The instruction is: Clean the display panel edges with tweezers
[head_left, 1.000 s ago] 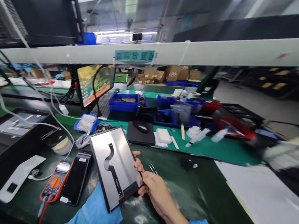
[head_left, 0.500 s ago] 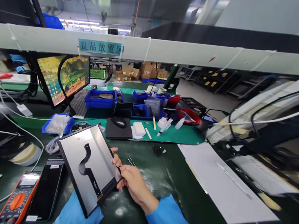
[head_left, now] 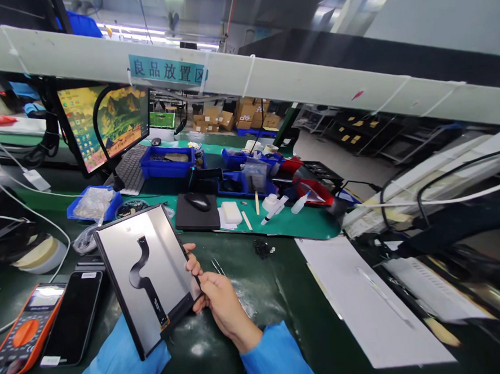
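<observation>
A tablet display panel point(head_left: 165, 260) is tilted up above the bench, its silvery back towards me. A black flex cable point(head_left: 148, 283) curves down that back to the dark lower edge. Behind the panel is my left hand point(head_left: 192, 263), mostly hidden; its fingertips curl round the right edge. My right hand point(head_left: 225, 301) pinches the lower right corner of the panel between thumb and fingers. Metal tweezers point(head_left: 218, 267) lie on the dark mat just beyond my right hand.
To the left lie an orange multimeter point(head_left: 25, 330) and a black phone point(head_left: 74, 319). White paper point(head_left: 367, 298) with a pen lies at the right. Further back are a mouse point(head_left: 197, 201), blue bins point(head_left: 168, 162), a monitor point(head_left: 110, 125) and small bottles. A white shelf beam point(head_left: 289, 74) crosses overhead.
The view has shifted very slightly. Both hands keep their hold on the display panel, and its pose is almost unchanged.
</observation>
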Demonstrator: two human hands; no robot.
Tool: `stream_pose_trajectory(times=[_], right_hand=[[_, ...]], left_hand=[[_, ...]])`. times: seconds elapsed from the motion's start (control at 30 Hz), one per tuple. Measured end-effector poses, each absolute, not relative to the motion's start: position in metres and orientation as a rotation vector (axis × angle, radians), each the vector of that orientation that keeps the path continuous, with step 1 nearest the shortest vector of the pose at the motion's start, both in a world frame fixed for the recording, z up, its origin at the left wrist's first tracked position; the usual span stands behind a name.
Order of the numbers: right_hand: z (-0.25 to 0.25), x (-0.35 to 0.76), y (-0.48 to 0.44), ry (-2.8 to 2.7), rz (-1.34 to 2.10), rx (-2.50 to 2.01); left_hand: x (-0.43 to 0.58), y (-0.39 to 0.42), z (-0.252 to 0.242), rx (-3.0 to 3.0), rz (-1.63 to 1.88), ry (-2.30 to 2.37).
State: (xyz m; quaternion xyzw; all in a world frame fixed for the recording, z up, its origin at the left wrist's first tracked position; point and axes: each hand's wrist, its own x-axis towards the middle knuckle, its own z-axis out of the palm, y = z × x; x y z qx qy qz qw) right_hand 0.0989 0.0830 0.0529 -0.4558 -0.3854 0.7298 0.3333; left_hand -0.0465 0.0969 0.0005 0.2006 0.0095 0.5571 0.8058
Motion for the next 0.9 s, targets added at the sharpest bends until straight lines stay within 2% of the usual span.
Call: stream_pose_trajectory(times=[0.2, 0.9], right_hand=[[0.055, 0.098, 0.084, -0.991, 1.897, -1.2], [0.054, 0.1, 0.083, -1.009, 1.917, -1.183]], left_hand=[[-0.05, 0.096, -0.007, 0.402, 1.288, 0.088], [-0.048, 0.094, 0.013, 0.459, 1.246, 0.064]])
